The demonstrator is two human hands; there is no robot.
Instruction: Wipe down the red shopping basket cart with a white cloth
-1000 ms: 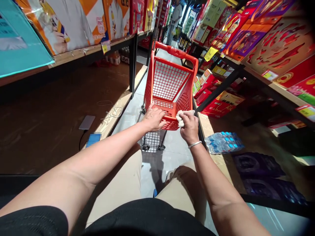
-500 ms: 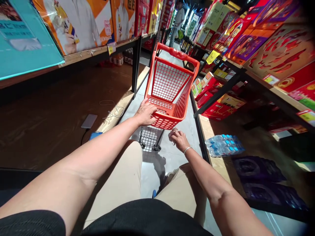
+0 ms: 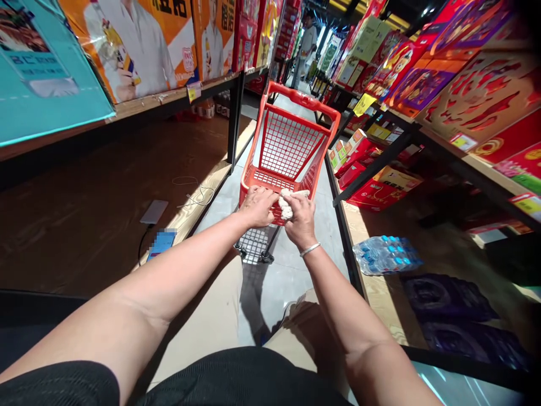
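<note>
A red plastic shopping cart [image 3: 296,142] stands in the aisle in front of my knees, its handle at the far end. My left hand [image 3: 260,206] is closed over the cart's near rim. Beside it, my right hand [image 3: 301,217] grips a crumpled whitish cloth [image 3: 286,206] and presses it on the same rim. A silver bracelet circles my right wrist. Part of the near basket wall is hidden behind my hands.
Shelves with large boxes [image 3: 135,45] line the left, gift boxes [image 3: 422,84] the right. A shrink-wrapped pack of bottles [image 3: 386,255] lies on the low right shelf. A phone [image 3: 163,242] and a white power bank [image 3: 154,212] lie on the low left shelf. A person [image 3: 307,42] stands farther along.
My right hand has moved up and left with the cloth, from below the cart's corner onto its near rim. My left hand stays on the rim, while the cart has shifted slightly left.
</note>
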